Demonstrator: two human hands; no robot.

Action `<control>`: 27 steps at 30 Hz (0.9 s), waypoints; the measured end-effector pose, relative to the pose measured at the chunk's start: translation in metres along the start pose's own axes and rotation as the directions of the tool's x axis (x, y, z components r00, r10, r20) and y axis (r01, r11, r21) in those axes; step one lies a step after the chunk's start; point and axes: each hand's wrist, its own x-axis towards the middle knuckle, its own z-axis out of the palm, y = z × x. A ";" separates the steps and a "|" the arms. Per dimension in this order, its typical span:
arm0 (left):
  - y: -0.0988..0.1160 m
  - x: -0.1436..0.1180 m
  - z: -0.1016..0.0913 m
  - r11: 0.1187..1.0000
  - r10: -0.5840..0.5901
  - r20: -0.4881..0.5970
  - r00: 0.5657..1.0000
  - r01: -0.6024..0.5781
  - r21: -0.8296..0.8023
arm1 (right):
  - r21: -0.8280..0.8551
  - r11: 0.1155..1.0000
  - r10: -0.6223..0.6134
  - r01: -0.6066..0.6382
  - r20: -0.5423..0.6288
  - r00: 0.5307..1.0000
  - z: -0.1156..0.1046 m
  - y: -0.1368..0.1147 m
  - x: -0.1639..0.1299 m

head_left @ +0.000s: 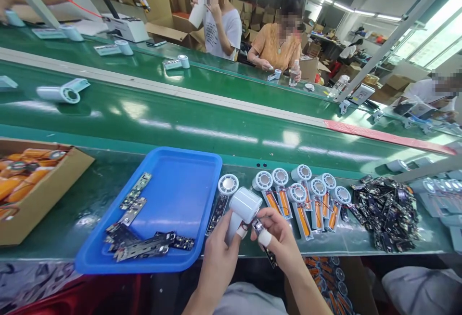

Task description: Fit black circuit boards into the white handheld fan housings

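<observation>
My left hand (221, 245) is closed around the handle of a pale blue plastic fan housing (246, 203) with a cylindrical head. Pinched in my right hand (279, 235) is a narrow black circuit board (270, 256), its upper end close to the housing. White wrapping covers both thumbs' tips. Just behind my left hand lies another housing (228, 185) with a dark board (217, 215) along it. To the right, several open housings (298, 193) show round grilles, orange batteries and thin red wires. My fingers partly hide the housing's handle.
A blue tray (216, 161) with several circuit boards (144, 247) is at left, beside a cardboard box (54, 194) of orange batteries. A heap of boards (388, 214) lies at right. Beyond runs a green conveyor (202, 117) carrying a housing (59, 93); co-workers (276, 40) sit opposite.
</observation>
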 end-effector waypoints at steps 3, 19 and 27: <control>-0.001 -0.002 -0.002 0.999 0.044 0.003 0.999 -0.044 0.026 | -0.151 0.988 -0.033 0.025 -0.051 0.998 0.004 0.002 -0.005; -0.005 -0.004 -0.004 0.995 -0.079 0.062 0.995 0.082 -0.056 | -0.895 -0.045 0.261 0.444 0.418 0.870 0.009 -0.064 -0.005; -0.004 -0.002 -0.007 0.776 -0.302 0.221 0.927 0.374 -0.508 | -0.735 0.649 0.134 0.195 0.363 0.922 0.002 -0.030 0.011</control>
